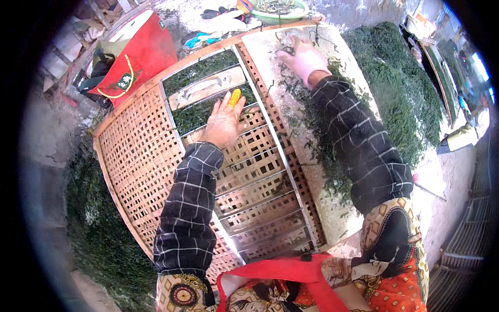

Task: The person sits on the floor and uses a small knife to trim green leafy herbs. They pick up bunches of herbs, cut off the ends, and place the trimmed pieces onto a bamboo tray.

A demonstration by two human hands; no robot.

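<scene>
My left hand is bare, with a yellow wrap on one finger. It lies flat, fingers spread, over dark green seaweed-like strands in a slotted metal frame. Just beyond the fingertips, a wooden block with a pale handle sits across the frame. The frame rests on a woven bamboo tray; its nearer slots show bare weave. My right hand, in a pink glove, is over the far part of a pale board, thumb and fingers apart, beside a few dark strands.
Green strands are heaped right of the board and on the floor at left. A red bag stands behind the tray. Gloves and a green basin lie at the back. A person is at far right.
</scene>
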